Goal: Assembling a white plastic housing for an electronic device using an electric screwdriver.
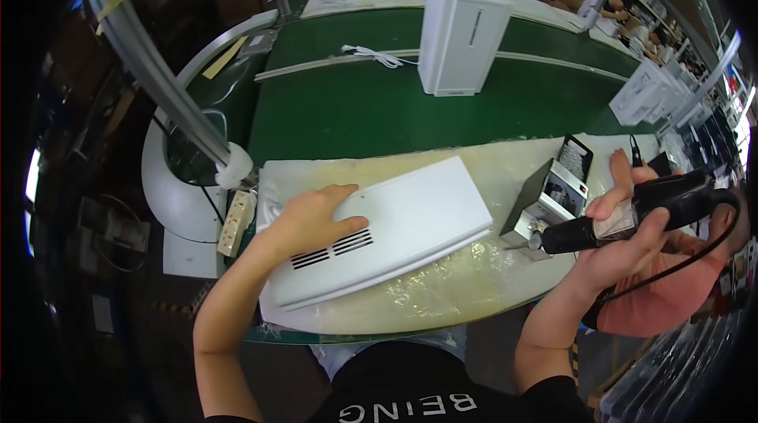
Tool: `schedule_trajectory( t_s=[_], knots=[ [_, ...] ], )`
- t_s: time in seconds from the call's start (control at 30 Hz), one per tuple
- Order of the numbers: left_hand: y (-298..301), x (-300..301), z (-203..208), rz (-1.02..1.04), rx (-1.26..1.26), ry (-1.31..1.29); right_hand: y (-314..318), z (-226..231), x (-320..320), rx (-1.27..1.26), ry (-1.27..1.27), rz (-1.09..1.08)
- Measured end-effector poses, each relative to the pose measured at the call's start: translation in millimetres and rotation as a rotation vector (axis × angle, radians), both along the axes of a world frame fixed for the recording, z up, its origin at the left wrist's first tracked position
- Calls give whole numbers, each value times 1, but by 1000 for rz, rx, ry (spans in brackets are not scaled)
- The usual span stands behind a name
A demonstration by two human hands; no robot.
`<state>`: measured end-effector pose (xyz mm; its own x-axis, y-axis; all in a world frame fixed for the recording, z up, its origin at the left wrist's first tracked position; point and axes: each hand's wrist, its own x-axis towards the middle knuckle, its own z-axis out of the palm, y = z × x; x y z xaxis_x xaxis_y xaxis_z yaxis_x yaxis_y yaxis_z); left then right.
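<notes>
A white appliance housing (418,222) lies flat on the film-covered worktop, its black vent slots facing up. My left hand (316,218) rests on its left part beside the slots, fingers stretched out and thumb apart. My right hand (620,253) is wrapped round a black corded electric screwdriver (567,236), held to the right of the housing. Leftward points its thin bit, beside the front of a small metal box (529,204), which looks like a screw feeder. Whether the bit touches the box, or carries a screw, I cannot tell.
Beyond the worktop runs a green conveyor belt (347,115), with a tall white appliance (462,40) upright on it and a white cable (379,54) beside it. A power strip (235,224) and metal post (158,68) stand left. At the right sits a co-worker in a pink top (659,293), close by.
</notes>
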<state>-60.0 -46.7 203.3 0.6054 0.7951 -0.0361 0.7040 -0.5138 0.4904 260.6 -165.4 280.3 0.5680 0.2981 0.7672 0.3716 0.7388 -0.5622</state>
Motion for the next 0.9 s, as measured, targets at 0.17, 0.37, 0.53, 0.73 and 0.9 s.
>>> schedule_trajectory(
  t_s=[0.17,0.37,0.53,0.73,0.9],
  knots=[
    [-11,-6,-11,63,128,-171,59,27,-87,66,15,310],
    [-6,-8,-13,50,88,-189,117,12,-158,54,-133,434],
    [-2,-11,-18,36,72,-191,129,2,-177,11,-216,484],
    [1,-13,-25,30,94,-212,132,4,-179,-8,-242,484],
    [2,-10,-24,4,95,-202,136,-10,-182,-84,-235,487]
  ],
)
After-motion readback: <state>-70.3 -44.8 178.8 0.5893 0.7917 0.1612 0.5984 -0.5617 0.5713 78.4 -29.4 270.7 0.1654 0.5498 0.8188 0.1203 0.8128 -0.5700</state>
